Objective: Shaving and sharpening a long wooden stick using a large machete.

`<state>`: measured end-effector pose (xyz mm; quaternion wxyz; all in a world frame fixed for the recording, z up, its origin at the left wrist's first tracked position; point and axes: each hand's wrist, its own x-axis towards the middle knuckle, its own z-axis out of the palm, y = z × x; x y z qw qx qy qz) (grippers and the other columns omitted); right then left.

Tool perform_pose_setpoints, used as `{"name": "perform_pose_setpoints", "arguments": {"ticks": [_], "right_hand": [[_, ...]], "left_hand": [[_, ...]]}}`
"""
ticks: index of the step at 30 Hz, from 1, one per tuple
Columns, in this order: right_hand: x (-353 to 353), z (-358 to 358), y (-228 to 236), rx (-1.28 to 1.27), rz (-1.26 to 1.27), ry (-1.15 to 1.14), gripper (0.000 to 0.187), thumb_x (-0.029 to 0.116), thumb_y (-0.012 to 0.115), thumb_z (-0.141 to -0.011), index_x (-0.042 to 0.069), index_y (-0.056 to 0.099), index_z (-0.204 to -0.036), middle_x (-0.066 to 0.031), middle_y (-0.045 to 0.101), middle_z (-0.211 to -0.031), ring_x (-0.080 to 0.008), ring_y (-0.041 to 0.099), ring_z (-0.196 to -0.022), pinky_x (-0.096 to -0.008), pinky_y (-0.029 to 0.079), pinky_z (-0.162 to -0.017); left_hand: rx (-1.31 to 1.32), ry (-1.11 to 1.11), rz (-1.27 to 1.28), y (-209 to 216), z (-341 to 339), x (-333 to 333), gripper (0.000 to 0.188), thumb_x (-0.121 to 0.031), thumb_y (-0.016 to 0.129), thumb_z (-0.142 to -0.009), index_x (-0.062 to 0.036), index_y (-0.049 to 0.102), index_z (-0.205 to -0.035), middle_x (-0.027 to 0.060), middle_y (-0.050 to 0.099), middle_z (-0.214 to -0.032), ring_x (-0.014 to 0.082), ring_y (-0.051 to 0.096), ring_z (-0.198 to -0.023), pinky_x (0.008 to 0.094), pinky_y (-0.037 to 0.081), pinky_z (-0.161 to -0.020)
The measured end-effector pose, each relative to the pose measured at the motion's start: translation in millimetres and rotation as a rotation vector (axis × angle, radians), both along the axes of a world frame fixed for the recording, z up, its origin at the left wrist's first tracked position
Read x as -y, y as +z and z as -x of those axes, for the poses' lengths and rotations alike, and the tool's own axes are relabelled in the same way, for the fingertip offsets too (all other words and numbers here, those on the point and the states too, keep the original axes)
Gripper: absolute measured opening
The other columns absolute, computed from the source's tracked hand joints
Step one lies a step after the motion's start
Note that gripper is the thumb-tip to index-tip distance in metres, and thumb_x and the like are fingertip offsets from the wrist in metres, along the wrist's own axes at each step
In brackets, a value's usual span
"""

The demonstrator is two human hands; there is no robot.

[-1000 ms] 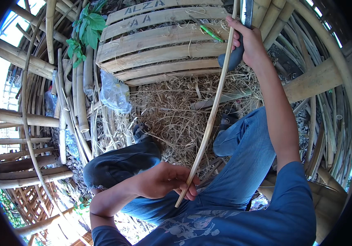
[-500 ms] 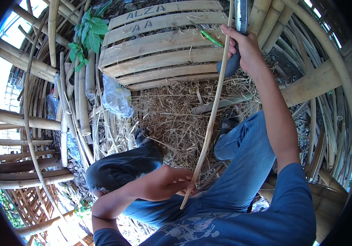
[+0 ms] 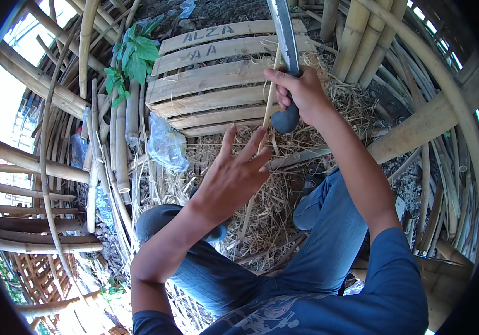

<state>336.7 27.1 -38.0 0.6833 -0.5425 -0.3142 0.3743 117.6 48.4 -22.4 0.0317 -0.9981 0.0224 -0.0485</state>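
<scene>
My right hand [image 3: 305, 94], in front of the wooden crate, is closed on a machete [image 3: 286, 42] with a dark rounded handle; its blade points up and away from me. The same hand pinches a long thin bamboo strip [image 3: 269, 106] by its thumb, beside the handle. Lower down, my left hand [image 3: 229, 177] lies over the strip with the back of the hand up and the fingers spread apart. Part of the strip is hidden beneath this hand, and its lower end [image 3: 245, 223] shows past it, over the shavings. Any contact of the thumb is hidden.
A slatted wooden crate [image 3: 211, 79] lies ahead, with curly bamboo shavings [image 3: 275, 206] between my legs. Clear plastic bags [image 3: 167, 146] and a leafy green plant [image 3: 137, 56] are at the left. Bamboo poles [image 3: 362, 42] and piled strips [image 3: 446, 162] stand along both sides.
My left hand has moved up and away from my lap along the strip, its fingers now spread. My right hand has shifted left and slightly nearer with the machete and strip.
</scene>
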Motion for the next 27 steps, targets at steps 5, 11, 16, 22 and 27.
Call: {"name": "perform_pose_setpoints", "arguments": {"ticks": [5,11,16,22,27], "right_hand": [[5.4,-1.9,3.1,-0.006,-0.042,0.004,0.025,0.022,0.075,-0.080,0.005,0.058,-0.078,0.0013,0.050,-0.054,-0.0075,0.046,-0.042,-0.0257,0.038,-0.041],[8.7,4.0,10.1,0.091,0.007,0.013,0.025,0.022,0.073,-0.082,0.005,0.055,-0.081,0.0026,0.049,-0.057,-0.0061,0.044,-0.043,-0.0238,0.035,-0.041],[23.7,-5.8,11.4,0.155,-0.052,-0.054,0.023,0.023,0.073,-0.083,0.005,0.058,-0.079,0.0025,0.049,-0.054,-0.0049,0.044,-0.042,-0.0218,0.033,-0.038],[42.7,-18.0,30.0,0.116,-0.170,-0.154,0.021,0.020,0.071,-0.085,0.003,0.060,-0.082,0.0023,0.049,-0.055,-0.0056,0.043,-0.042,-0.0224,0.033,-0.040],[51.4,-48.8,32.4,0.364,-0.280,-0.440,0.021,0.023,0.069,-0.087,0.003,0.063,-0.088,0.0021,0.049,-0.053,-0.0070,0.044,-0.043,-0.0233,0.035,-0.042]], "left_hand": [[-0.024,0.029,-0.262,-21.4,-1.5,2.7,0.003,-0.017,0.067,-0.075,-0.0171,0.066,-0.077,0.0015,0.049,-0.118,0.0284,0.031,-0.132,0.0595,0.026,-0.106],[0.048,0.056,-0.348,-40.2,3.7,-8.2,0.010,-0.020,0.065,-0.073,-0.0207,0.067,-0.064,-0.0008,0.053,-0.102,0.0231,0.038,-0.124,0.0524,0.022,-0.104],[0.179,0.266,-0.292,-13.4,12.8,-26.0,0.006,-0.020,0.066,-0.078,-0.0189,0.070,-0.082,0.0004,0.054,-0.102,0.0240,0.043,-0.119,0.0555,0.024,-0.104],[0.245,0.480,-0.032,11.3,25.5,-50.7,0.004,-0.010,0.066,-0.078,-0.0133,0.068,-0.078,0.0008,0.057,-0.079,0.0195,0.062,-0.080,0.0464,0.041,-0.086],[0.311,0.412,0.056,12.0,21.2,-46.5,0.002,-0.014,0.066,-0.083,-0.0117,0.067,-0.082,0.0032,0.058,-0.076,0.0218,0.063,-0.069,0.0389,0.048,-0.064]]}}
